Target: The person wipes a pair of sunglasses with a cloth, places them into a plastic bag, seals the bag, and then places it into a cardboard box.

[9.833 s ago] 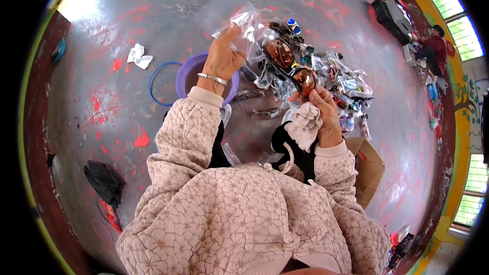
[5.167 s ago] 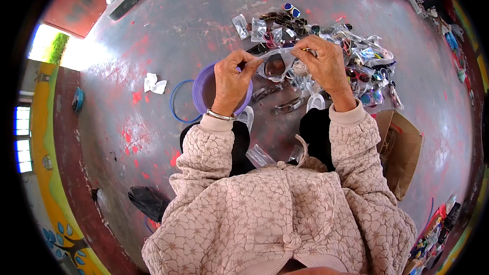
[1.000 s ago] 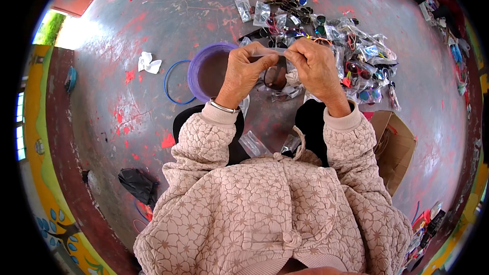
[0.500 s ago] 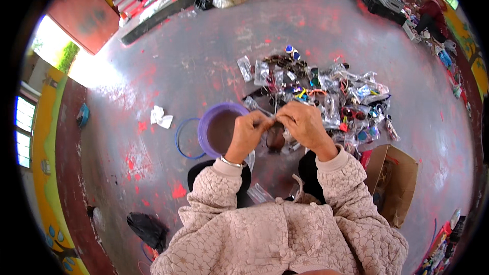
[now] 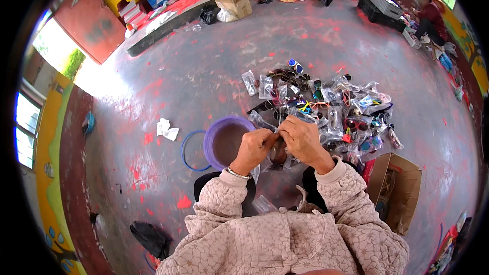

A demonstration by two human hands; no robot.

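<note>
My left hand [image 5: 256, 147] and my right hand [image 5: 304, 141] meet in front of me, fingertips pinched together. Below the fingers, a brown-lensed pair of sunglasses [image 5: 278, 153] shows between the hands; the fingers cover the part they grip. Just left of my left hand is a purple basin [image 5: 207, 145], its inside greyish brown. Beyond and to the right of my right hand spreads a pile of sunglasses [image 5: 318, 91], many in clear plastic sleeves [image 5: 334, 120].
On the right stands an open cardboard box [image 5: 407, 193] with glasses inside. A blue hoop [image 5: 184, 154] and white cloth [image 5: 166, 130] lie left of the basin. A black bag [image 5: 150, 238] is at lower left. Far right, another person [image 5: 433, 20] sits near dark crates [image 5: 378, 15].
The whole view has shifted slightly, with the floor items appearing lower. Both hands stay pinched together in front of me with little visible change.
</note>
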